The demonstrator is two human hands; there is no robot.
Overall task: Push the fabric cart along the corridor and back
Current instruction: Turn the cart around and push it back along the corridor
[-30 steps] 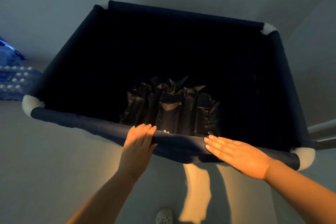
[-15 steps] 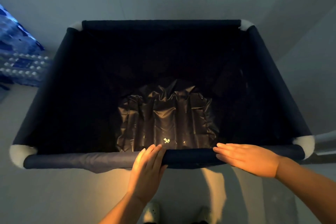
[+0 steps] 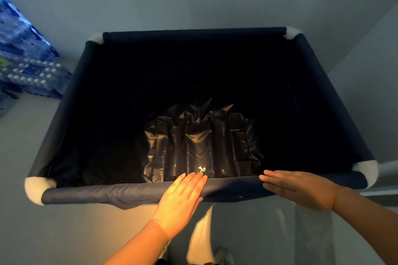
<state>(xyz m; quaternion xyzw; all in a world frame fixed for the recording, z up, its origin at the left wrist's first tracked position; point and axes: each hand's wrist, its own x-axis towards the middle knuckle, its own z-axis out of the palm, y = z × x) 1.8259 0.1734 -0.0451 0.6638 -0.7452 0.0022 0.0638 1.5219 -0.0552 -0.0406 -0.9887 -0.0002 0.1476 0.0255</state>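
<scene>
Dim floor (image 3: pixel 64 232); fabric cart (image 3: pixel 129 192) interior lost in shadow.

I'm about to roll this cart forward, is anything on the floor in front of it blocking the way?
Nothing visible stands directly ahead of the cart; the floor past its far rim looks bare. Stacked packs of water bottles sit close beside its left front corner. Both the left hand and right hand rest flat on the near rim.
</scene>
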